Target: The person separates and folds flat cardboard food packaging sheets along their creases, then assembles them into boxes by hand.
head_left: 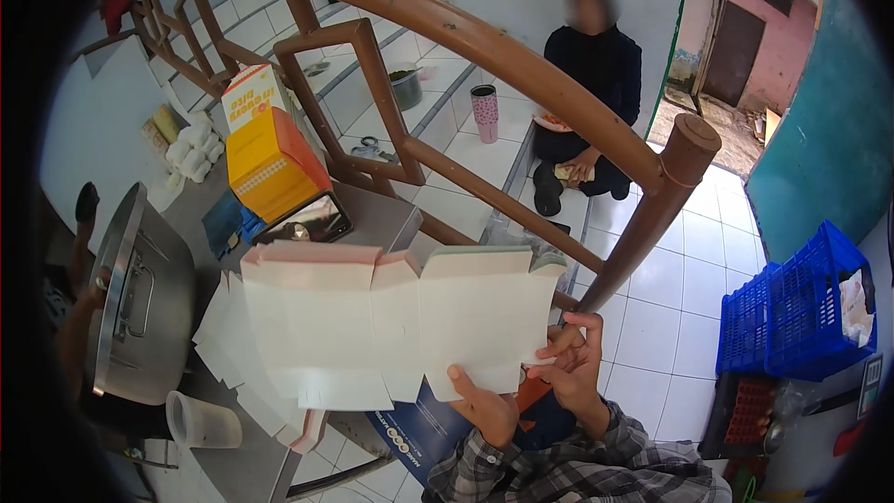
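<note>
A flat, unfolded white cardboard box blank (400, 326) lies across the middle of the head view, with creases and cut flaps along its edges. My left hand (484, 410) grips its lower edge, thumb on top of the card. At the blank's lower right corner, my right hand (573, 363) pinches a small flap with its fingers. More white blanks (228, 335) are stacked under and to the left of it. Below the held card, a dark blue printed piece (419, 433) shows partly.
A brown metal railing (447, 14) crosses ahead. On the left are a large steel pot (154, 289), a plastic cup (205, 421), a phone (307, 224) and a yellow box (270, 163). A person (591, 74) sits beyond the railing. Blue crates (792, 307) stand at right.
</note>
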`<state>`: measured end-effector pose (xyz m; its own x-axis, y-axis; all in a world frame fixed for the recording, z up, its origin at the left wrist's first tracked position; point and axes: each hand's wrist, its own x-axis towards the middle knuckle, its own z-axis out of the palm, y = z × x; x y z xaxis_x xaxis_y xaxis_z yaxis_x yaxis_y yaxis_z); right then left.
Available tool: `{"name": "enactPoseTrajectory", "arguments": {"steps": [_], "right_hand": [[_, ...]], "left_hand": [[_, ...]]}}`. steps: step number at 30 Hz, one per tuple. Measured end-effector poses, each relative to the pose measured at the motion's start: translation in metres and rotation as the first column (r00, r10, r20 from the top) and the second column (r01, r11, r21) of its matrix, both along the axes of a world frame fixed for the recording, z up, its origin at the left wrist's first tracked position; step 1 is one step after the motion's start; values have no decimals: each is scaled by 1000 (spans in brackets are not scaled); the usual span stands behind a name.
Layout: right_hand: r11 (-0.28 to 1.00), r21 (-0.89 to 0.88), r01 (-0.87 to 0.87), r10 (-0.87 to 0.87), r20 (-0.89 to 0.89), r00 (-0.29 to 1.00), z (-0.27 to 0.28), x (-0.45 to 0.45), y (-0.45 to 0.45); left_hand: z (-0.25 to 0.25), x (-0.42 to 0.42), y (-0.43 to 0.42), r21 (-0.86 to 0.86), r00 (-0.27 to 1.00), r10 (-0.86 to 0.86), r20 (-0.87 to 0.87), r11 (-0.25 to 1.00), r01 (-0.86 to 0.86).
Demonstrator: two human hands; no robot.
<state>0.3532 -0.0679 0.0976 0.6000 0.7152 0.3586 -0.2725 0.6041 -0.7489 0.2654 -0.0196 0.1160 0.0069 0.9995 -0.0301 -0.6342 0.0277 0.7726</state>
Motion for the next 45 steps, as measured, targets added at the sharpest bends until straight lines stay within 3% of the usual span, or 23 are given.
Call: {"name": "enactPoseTrajectory", "arguments": {"steps": [2,5,7,9,10,12,14,16,17,19,22,29,32,34,35,40,42,45], "right_hand": [[1000,-27,-5,4,-16,1000,-1,4,1],[998,-65,4,-6,-32,999,0,6,-2],[997,-70,-9,6,-35,999,2,10,-3],[997,-71,6,-6,-3,1000,-1,14,-4],[997,-70,12,-12,12,1000,-1,15,-3],[993,-103,54,-57,-32,998,10,17,-3],[991,-118,66,-78,-98,992,28,20,-4],[992,-119,45,-68,-194,979,42,21,-4],[986,-166,-12,-13,-149,989,40,25,-6],[956,-267,-117,103,-65,993,33,36,-12],[952,-199,-231,192,-199,961,16,36,-12],[928,-263,-263,192,-266,945,11,35,-12],[927,-286,-243,179,-231,956,13,34,-11],[927,-307,-214,150,-219,964,17,32,-10],[939,-275,-205,154,-193,969,18,29,-10],[968,-90,-235,229,-75,971,19,21,-10],[955,45,-292,292,-292,911,19,22,-14],[944,155,-292,331,-425,843,35,26,-25]], "left_hand": [[-3,-1,-4,13,999,-11,32,1000,10],[-9,-16,-8,-47,970,-183,160,980,192],[-22,-29,-5,171,948,-171,-269,960,222],[-25,-35,-2,285,866,-81,-494,926,249],[-22,-38,-2,302,853,-44,-520,925,232],[-12,-39,-4,248,883,-109,-457,938,244],[5,-37,-7,109,925,-293,-240,939,326],[4,-39,-10,55,915,-349,-203,929,366],[3,-41,-12,26,909,-374,-183,923,384],[-4,-47,-11,14,879,-386,-279,914,406],[-12,-52,-6,34,843,-386,-374,903,428],[-13,-61,-5,63,775,-389,-498,875,480],[-4,-56,-2,5,769,-363,-526,903,430],[-7,-47,-2,20,838,-263,-478,950,310],[-7,-43,-2,28,867,-210,-453,968,249],[21,-35,11,-80,946,-269,-183,963,258],[28,-33,17,-84,942,-310,-133,950,301],[35,-33,25,-61,912,-400,-89,916,396]]}}
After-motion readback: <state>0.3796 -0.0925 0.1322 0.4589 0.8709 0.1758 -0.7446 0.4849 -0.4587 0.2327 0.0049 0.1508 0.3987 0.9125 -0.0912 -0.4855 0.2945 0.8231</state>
